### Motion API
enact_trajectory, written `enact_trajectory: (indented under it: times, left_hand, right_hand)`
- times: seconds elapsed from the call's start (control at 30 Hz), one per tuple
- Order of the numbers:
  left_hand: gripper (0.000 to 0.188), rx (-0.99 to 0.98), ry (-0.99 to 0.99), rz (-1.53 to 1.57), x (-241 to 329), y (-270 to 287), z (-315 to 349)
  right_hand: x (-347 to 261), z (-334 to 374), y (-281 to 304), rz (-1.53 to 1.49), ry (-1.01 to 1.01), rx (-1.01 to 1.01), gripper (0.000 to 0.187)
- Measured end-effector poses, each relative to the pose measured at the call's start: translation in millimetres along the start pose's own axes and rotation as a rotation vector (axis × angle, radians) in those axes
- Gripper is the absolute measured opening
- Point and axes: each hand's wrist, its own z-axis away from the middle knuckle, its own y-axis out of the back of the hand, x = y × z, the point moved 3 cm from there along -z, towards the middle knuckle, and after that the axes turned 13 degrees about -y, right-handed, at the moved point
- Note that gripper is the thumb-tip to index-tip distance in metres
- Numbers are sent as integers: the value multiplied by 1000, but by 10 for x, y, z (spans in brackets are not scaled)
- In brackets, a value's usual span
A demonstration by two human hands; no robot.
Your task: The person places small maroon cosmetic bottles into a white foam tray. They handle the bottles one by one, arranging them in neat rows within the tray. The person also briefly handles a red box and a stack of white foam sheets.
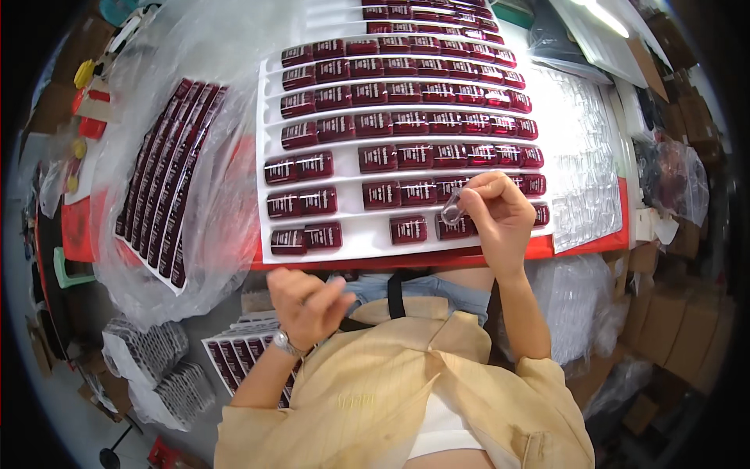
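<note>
My right hand (pixel 500 219) is over the front right of a white tray (pixel 363 241). Thumb and forefinger pinch a small clear plastic piece (pixel 451 209), rounded and see-through. Below it lies a dark red glossy block (pixel 455 227) with white print, one of several set in rows on the tray. The three front rows have gaps left of the middle; one block (pixel 408 229) stands apart in the nearest row. My left hand (pixel 308 305), with a watch on its wrist, is off the table's front edge, near my lap. Motion blurs its fingers, so whether they hold anything is unclear.
Left of the tray, clear plastic film (pixel 211 195) lies around a tilted sheet of dark red blocks (pixel 168 180). A sheet of clear plastic pieces (pixel 582 156) lies at right on the red-edged table (pixel 617 238). Below are stacked trays (pixel 152 352) and cardboard boxes (pixel 664 328).
</note>
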Motion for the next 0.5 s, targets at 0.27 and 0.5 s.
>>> enact_trajectory:
  times: [0.27,0.5]
  left_hand:
    - [55,-157,820,192,-212,-507,1500]
    - [57,-963,916,833,-456,-1329,1384]
  right_hand:
    - [-19,87,9,-21,20,-50,14]
    - [-186,140,-154,551,299,-41,20]
